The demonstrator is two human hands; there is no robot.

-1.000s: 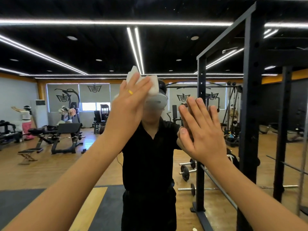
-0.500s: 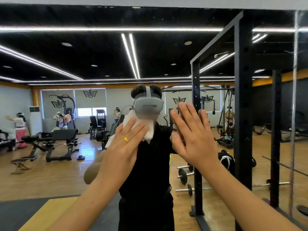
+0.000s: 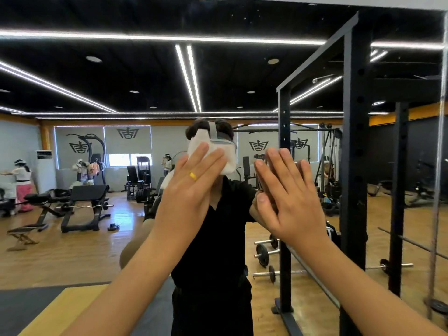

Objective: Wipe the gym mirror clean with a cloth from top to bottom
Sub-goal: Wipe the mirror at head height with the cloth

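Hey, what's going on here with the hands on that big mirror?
A person is cleaning the gym mirror. Their left hand, wearing a yellow ring, presses a white cloth flat against the glass at about head height, fingers straight. The right hand lies bare and flat on the mirror beside it, holding nothing. The glass reflects the gym: a bench, a black rack and barbells on the floor.

You have a black power rack (image 3: pixel 355 166) at right, barbells (image 3: pixel 263 254) on the wooden floor (image 3: pixel 72 258), and weight benches (image 3: pixel 89 192) at left.
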